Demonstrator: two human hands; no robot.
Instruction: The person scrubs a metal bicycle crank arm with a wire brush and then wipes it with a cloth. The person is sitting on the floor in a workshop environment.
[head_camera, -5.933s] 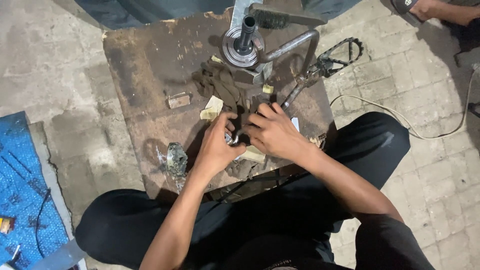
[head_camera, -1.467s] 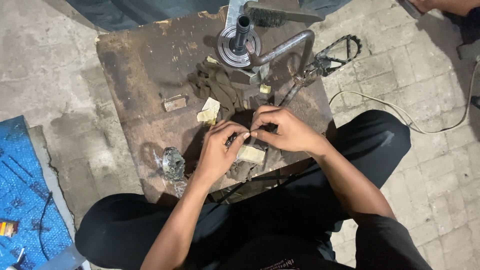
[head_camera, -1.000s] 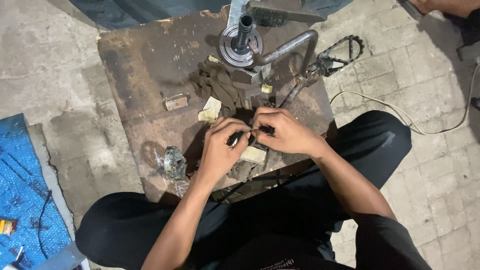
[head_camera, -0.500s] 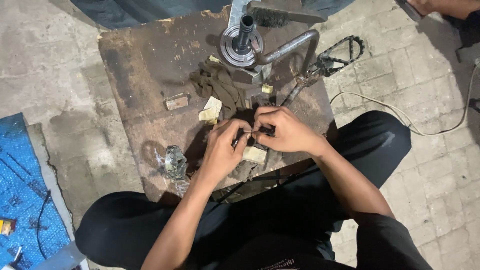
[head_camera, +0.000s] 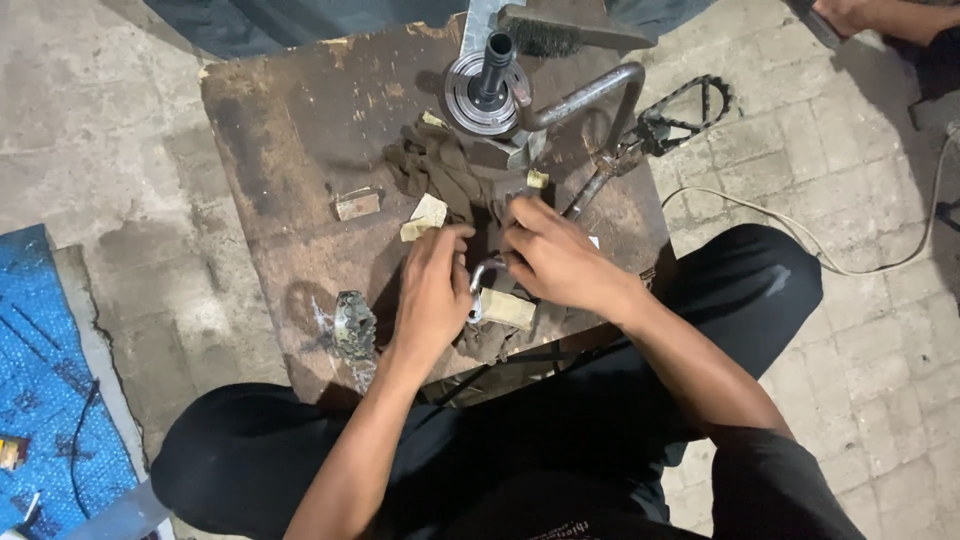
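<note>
Hands meet at the desk's (head_camera: 290, 130) near edge: the left hand (head_camera: 432, 290) curls around a small curved metal part (head_camera: 477, 285), the right hand (head_camera: 555, 262) pinches its other end, probably to steady it. Beside them lie a tan pad (head_camera: 508, 309) and a rag (head_camera: 440, 172). Farther off stand a flanged shaft (head_camera: 487, 85) and a footpeg (head_camera: 680, 110), crowding the space.
</note>
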